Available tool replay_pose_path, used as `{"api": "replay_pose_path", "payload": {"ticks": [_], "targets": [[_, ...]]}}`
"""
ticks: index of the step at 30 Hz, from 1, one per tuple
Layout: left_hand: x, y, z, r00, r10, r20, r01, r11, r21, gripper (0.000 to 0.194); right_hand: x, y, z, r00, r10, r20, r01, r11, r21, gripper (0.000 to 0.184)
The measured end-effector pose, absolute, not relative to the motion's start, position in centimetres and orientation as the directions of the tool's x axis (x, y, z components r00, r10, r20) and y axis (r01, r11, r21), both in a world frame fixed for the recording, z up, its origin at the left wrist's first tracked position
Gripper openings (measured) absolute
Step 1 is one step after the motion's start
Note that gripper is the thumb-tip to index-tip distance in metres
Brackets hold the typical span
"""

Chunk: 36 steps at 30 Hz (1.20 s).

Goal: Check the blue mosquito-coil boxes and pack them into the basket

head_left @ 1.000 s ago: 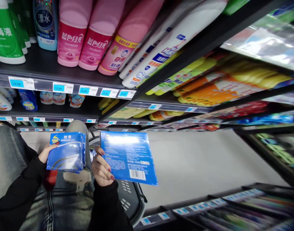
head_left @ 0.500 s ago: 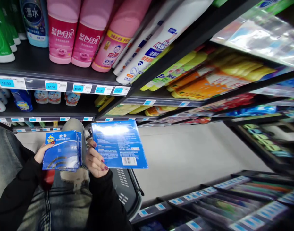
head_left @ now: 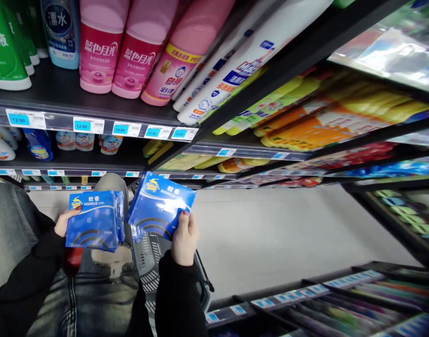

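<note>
My left hand (head_left: 63,223) is closed on a small stack of flat blue mosquito coil packs (head_left: 92,223), thumb on the top one's front. Edges of the lower packs show at the stack's right side. My right hand (head_left: 185,239) grips another blue mosquito coil pack (head_left: 156,200) by its lower right corner, the thumb on its printed front and the other fingers mostly hidden. This pack is tilted above a grey shopping basket (head_left: 151,276). Crinkled blue wrapping shows under its lower left edge; whether that belongs to a second pack I cannot tell.
Pink detergent bottles (head_left: 100,61) and a long white cleaner bottle (head_left: 217,84) stand on the shelf ahead, above price tags (head_left: 88,125). Orange bottles (head_left: 305,126) fill the shelves to the right. Pale floor (head_left: 270,234) runs between this and another shelf row.
The pack in my right hand has turned from its barcoded back to its printed front, and my grip has moved from its left edge to its right corner. My left hand keeps its stack.
</note>
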State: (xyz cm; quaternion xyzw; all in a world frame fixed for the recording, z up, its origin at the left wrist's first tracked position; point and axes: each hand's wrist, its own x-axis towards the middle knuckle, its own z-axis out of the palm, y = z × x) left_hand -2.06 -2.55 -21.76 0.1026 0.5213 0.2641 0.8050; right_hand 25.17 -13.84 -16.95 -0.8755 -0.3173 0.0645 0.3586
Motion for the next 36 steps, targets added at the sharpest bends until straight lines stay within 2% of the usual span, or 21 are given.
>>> {"api": "replay_pose_path", "payload": {"ticks": [2, 4, 9, 16, 22, 27, 29, 32, 34, 36], "targets": [[-2.1, -2.5, -21.8, 0.343, 0.520, -0.782, -0.352, 0.843, 0.407, 0.054, 25.2, -14.1, -17.1, 0.874, 0.466, 0.141, 0.427, -0.597, -0.679, 0.045], [-2.2, -2.5, -21.7, 0.390, 0.503, -0.771, -0.375, 0.852, 0.366, 0.053, 24.7, -14.4, -17.9, 0.889, 0.451, 0.082, 0.386, -0.641, -0.664, 0.042], [-2.2, -2.6, -20.5, 0.377, 0.486, -0.788, -0.408, 0.851, 0.330, 0.047, 21.5, -14.4, -19.5, 0.760, 0.639, -0.117, 0.351, -0.555, -0.754, 0.040], [-2.3, -2.8, -19.6, 0.273, 0.537, -0.798, -0.295, 0.836, 0.462, 0.031, 17.5, -12.6, -19.7, 0.590, 0.799, -0.117, 0.403, -0.417, -0.815, 0.032], [-1.6, -3.0, -19.9, 0.260, 0.581, -0.772, -0.346, 0.802, 0.487, 0.051, 15.7, -12.4, -19.8, 0.405, 0.894, -0.193, 0.372, -0.354, -0.858, 0.043], [-1.3, -3.7, -20.2, 0.409, 0.508, -0.758, -0.376, 0.851, 0.367, 0.047, 16.4, -13.0, -18.7, 0.416, 0.891, -0.182, 0.384, -0.353, -0.853, 0.062], [-1.4, -4.1, -20.4, 0.476, 0.485, -0.734, -0.393, 0.864, 0.316, 0.053, 16.8, -12.9, -18.0, 0.399, 0.892, -0.211, 0.380, -0.371, -0.848, 0.068], [-1.6, -4.5, -21.0, 0.590, 0.476, -0.652, -0.382, 0.876, 0.294, 0.071, 17.0, -12.7, -16.6, 0.361, 0.889, -0.282, 0.345, -0.408, -0.845, 0.061], [-1.6, -4.5, -21.6, 0.612, 0.523, -0.593, -0.372, 0.852, 0.368, 0.077, 17.1, -12.6, -15.8, 0.355, 0.880, -0.316, 0.321, -0.433, -0.842, 0.051], [-1.6, -4.4, -22.5, 0.582, 0.621, -0.525, -0.387, 0.779, 0.493, 0.077, 17.1, -12.6, -15.3, 0.368, 0.869, -0.331, 0.321, -0.453, -0.832, 0.039]]}}
